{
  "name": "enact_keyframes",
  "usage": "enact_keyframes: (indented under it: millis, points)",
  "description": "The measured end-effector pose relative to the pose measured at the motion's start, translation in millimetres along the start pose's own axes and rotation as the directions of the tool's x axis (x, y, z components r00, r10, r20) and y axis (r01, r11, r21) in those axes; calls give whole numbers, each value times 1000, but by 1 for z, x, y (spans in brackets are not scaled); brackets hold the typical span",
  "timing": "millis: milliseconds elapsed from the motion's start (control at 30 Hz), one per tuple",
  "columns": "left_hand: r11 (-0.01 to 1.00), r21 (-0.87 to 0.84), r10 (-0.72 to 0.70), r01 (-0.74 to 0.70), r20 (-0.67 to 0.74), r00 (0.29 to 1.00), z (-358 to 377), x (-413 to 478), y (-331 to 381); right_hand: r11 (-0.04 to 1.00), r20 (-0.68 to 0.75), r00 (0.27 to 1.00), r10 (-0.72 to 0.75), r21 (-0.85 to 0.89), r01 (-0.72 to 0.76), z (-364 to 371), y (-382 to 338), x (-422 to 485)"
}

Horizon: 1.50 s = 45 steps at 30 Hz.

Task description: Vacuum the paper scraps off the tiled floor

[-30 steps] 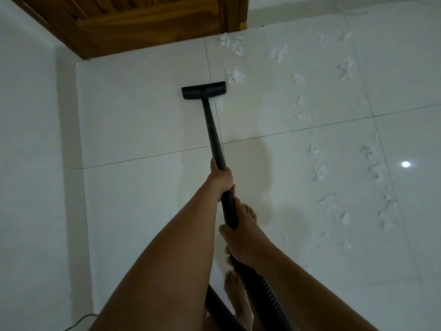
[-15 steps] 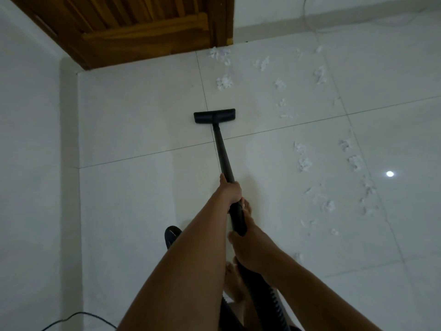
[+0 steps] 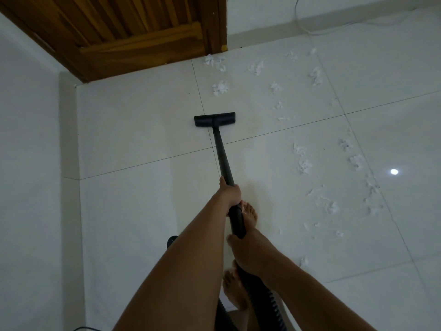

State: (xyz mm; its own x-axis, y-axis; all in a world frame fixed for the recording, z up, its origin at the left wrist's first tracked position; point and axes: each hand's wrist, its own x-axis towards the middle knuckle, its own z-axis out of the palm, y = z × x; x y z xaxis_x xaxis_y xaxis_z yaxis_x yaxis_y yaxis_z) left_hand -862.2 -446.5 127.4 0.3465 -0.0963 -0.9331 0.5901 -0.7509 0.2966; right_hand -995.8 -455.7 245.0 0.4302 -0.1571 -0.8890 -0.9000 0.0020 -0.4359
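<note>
The left hand (image 3: 230,193) grips the vacuum wand (image 3: 223,156) high up and the right hand (image 3: 248,253) clasps it lower, near the ribbed hose (image 3: 274,304). The floor head (image 3: 214,119) rests on the tiled floor (image 3: 143,130), short of the nearest paper scraps (image 3: 220,87), with more strewn to its right. It is probably best to keep the head flat and push slowly forward, then work rightwards in overlapping strokes

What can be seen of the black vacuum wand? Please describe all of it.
The vacuum wand is a straight, matte black tube that looks like plastic or metal. Its wide, flat floor head rests on the tiled floor, apart from the nearest paper scraps. The left hand grips the tube farther forward. The right hand grips the near end, where a ribbed black hose joins.
</note>
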Motion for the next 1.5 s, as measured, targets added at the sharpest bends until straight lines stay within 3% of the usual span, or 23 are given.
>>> enact_keyframes:
  millis: [100,267,400,533,867,1200,1500]
  points:
    - [1000,19,10,-10,-1,1000,-1,3,15,998,1,1000,26,52,-26,-10,-12,5]
    - [993,-115,-4,7,25,1000,-6,10,45,990,-8,996,94,109,-93,-24,-32,21]
    - [991,-133,-6,10,31,1000,-12,22,67,990,-123,992,-38,-136,21,-30,-43,41]
    - [993,-117,16,-13,19,1000,-15,37,85,986,-134,990,-45,-165,22,-39,-52,63]
    - [986,-164,7,-3,20,1000,-23,52,116,993,-93,992,91,-71,-97,-45,-72,93]
    - [996,-82,28,-26,28,999,-33,50,115,991,-52,992,111,-66,-114,-34,-80,91]
    - [991,-133,23,-16,45,999,-43,52,131,997,-39,996,76,-31,-77,-40,-103,89]
